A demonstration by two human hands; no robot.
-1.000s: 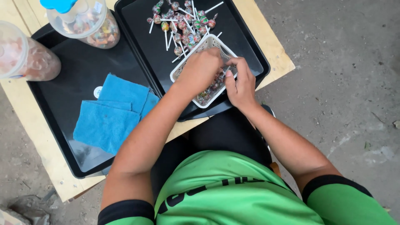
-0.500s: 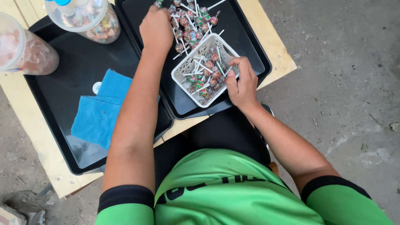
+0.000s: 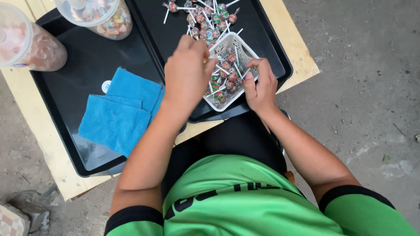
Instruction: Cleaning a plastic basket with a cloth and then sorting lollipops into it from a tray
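Right hand [image 3: 261,85] gripping near rim of white basket [image 3: 239,47] of lollipops, left hand [image 3: 187,72] curled over basket's left side, grasp unclear, basket on black tray [image 3: 275,61], loose lollipops [image 3: 205,17] beyond basket, blue cloth [image 3: 120,109] left of basket

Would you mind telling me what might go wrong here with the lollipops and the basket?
The white basket looks heaped with lollipops, sticks poking out over its rim, so some could spill onto the black tray as the left hand works over it. The right hand touches only the near rim, so the basket might tip. The tray overhangs the wooden table edge and might slide off.
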